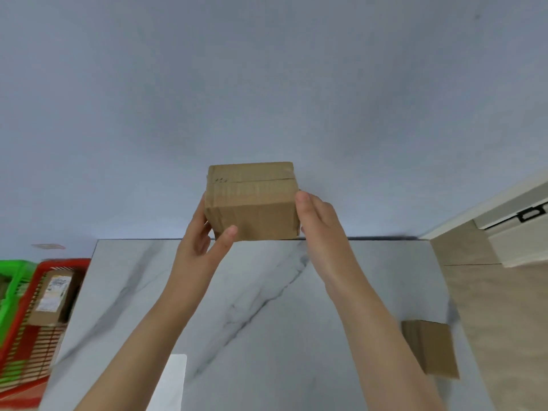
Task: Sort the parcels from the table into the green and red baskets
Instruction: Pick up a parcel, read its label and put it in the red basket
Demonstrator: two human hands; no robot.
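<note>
Left hand (198,242) and right hand (323,229) curl fingers (227,232) round the parcel (252,203).

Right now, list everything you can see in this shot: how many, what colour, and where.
held parcel: one, brown cardboard, raised over the table's far edge
second parcel: one, brown cardboard, on the table near its right edge
labelled parcel: one, brown with a pale label, inside the red basket
red basket: one, red, left of the table
green basket: one, green, far left, beside the red basket
table: one, white marble with grey veins, centre
flat white object: one, white, at the table's near edge; cannot tell what it is
hands: two, left hand and right hand, gripping opposite sides of the held parcel
</note>
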